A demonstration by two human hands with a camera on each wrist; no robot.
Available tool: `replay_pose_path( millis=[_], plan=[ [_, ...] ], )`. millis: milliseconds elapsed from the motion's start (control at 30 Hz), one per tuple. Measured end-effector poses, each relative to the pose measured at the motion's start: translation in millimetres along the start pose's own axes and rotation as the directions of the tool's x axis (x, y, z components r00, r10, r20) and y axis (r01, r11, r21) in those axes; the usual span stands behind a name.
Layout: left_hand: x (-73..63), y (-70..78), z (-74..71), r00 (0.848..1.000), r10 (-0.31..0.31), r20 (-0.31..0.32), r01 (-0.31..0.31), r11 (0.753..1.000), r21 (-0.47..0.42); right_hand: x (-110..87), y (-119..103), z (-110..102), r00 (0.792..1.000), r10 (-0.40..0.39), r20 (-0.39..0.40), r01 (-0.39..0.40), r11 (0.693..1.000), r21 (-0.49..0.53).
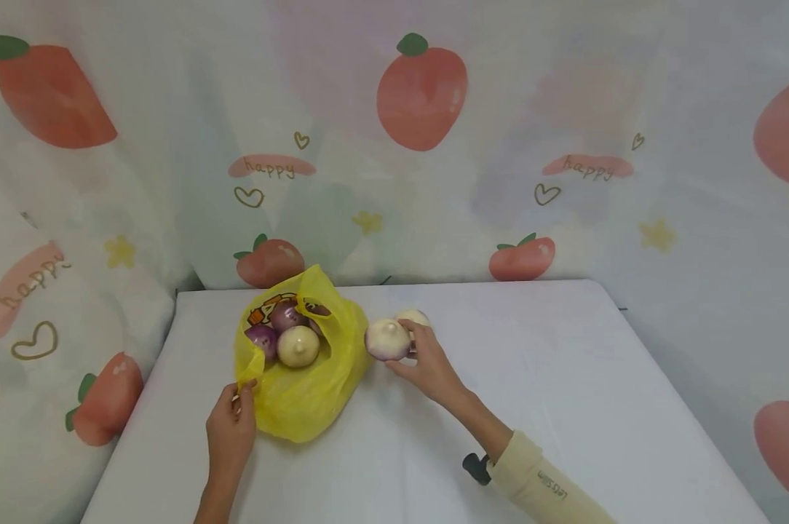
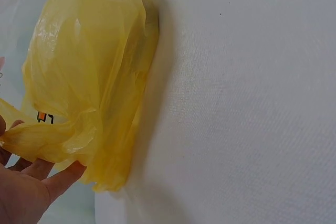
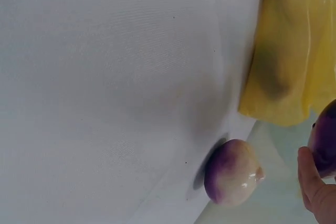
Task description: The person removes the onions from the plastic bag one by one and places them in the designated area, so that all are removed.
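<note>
My left hand pinches the near left edge of the rim of a yellow plastic bag. Inside the bag lie several glossy purple and cream onions, among them a pale one and a purple one. Just right of the bag, my right hand holds a cream-and-purple onion between thumb and fingers. Behind that hand another onion rests on the table, partly hidden in the head view. In the left wrist view, the fingers grip bunched bag plastic.
A white cloth covers the table. Behind it and along the sides hangs a pale fruit-print curtain. A small black object shows beside the right sleeve.
</note>
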State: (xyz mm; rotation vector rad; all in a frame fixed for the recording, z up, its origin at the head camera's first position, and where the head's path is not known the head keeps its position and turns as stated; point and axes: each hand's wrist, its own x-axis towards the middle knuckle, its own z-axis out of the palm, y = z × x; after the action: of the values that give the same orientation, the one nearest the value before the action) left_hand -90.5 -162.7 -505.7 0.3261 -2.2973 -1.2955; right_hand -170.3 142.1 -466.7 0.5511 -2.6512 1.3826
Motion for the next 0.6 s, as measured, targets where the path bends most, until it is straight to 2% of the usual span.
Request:
replay_pose_path(
  millis=[200, 400, 600],
  plan=[
    [-3.1, -2.9, -4.4, 1.0, -0.012, -0.014, 0.012, 1.0, 0.002, 0.5, 5.8, -2.3, 1.0, 0.01, -0.004, -0.01, 1.0, -0.003],
    [-1.9, -6.2, -5.6, 0.999, 0.011, -0.034, -0.011, 1.0, -0.006, 4.9, 12.2, -10.9, 0.997, 0.007, -0.077, -0.011, 0.999, -0.054],
    [-0.6, -8.7, -5.7, 1.0, -0.003, -0.025, 0.003, 1.0, -0.024, 9.9, 25.1, -19.1, 0.995, 0.061, -0.082, -0.067, 0.995, -0.075]
  ],
)
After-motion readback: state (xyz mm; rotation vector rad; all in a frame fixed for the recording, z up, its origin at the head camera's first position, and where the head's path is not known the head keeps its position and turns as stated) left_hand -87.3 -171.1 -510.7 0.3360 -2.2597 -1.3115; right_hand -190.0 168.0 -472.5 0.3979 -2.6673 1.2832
